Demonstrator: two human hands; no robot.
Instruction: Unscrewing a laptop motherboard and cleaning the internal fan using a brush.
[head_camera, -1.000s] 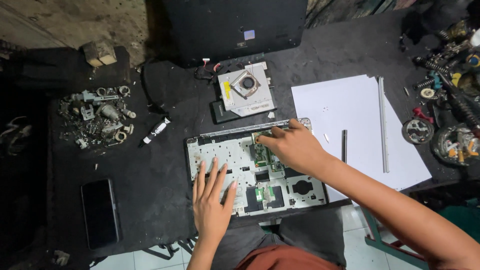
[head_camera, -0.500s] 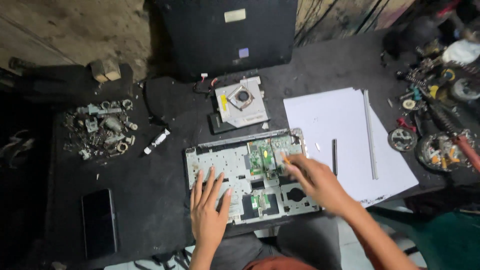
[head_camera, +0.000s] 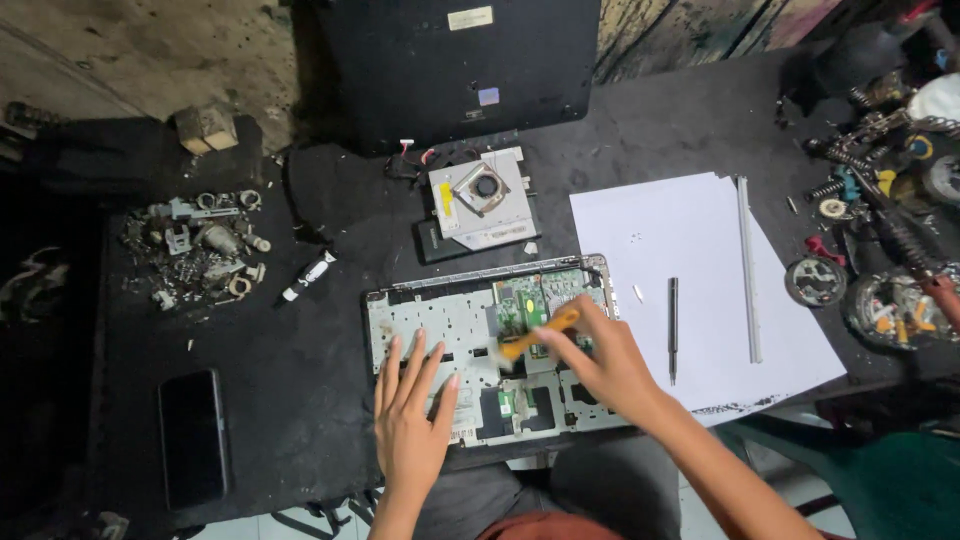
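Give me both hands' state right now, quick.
Left hand: open, flat on the laptop chassis, holding nothing.
Right hand: closed on an orange-handled tool.

A single head-worn camera looks almost straight down from above the seated person onto a dark worktable (head_camera: 300, 330). It sits fairly near, so the opened laptop base (head_camera: 490, 345) lies just below the middle of the frame, with the left hand (head_camera: 412, 420) and right hand (head_camera: 600, 365) entering from the bottom edge. The view faces away from the person: the knees show at the bottom and a wall at the top. The far right corner is cluttered and probably cut off. No second view exists to share any part.
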